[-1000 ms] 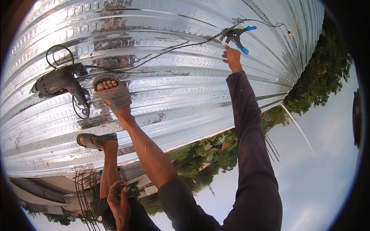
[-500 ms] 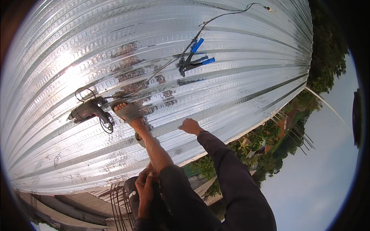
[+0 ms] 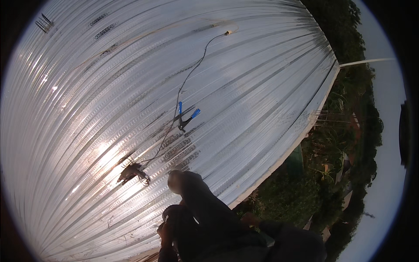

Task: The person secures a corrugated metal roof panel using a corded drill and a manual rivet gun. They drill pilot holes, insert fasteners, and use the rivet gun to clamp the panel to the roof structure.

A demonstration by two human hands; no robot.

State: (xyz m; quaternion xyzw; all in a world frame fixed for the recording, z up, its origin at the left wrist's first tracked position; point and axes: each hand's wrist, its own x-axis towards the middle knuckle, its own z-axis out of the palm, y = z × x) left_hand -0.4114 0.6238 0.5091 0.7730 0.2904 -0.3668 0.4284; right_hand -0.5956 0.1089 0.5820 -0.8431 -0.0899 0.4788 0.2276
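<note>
Down at the lower edge, my left hand (image 3: pixel 165 233) is in shadow against the side of my dark-trousered leg (image 3: pixel 203 205); its fingers are too dark to make out. My right hand (image 3: pixel 250 219) is low beside my thigh, dim and blurred, with the dark right sleeve (image 3: pixel 288 238) behind it. Both hands are away from the tools. On the ribbed metal sheet lies a dark corded power drill (image 3: pixel 133 173), lit by glare. Farther off, a hand riveter (image 3: pixel 186 121) with blue grips lies with its handles spread.
Shiny ribbed metal roofing (image 3: pixel 244 109) slopes around me, ending at a pale edge (image 3: pixel 279 168) on the right. Beyond and below are trees (image 3: pixel 283 209). A black cable (image 3: pixel 192 72) runs past the riveter to a pale connector (image 3: pixel 228 33). Rods (image 3: pixel 44 23) stand far left.
My view has swung up and shows more roof; the tools look smaller and lower. My right hand has drawn back from over the sheet to beside my thigh. My sandalled feet have left sight.
</note>
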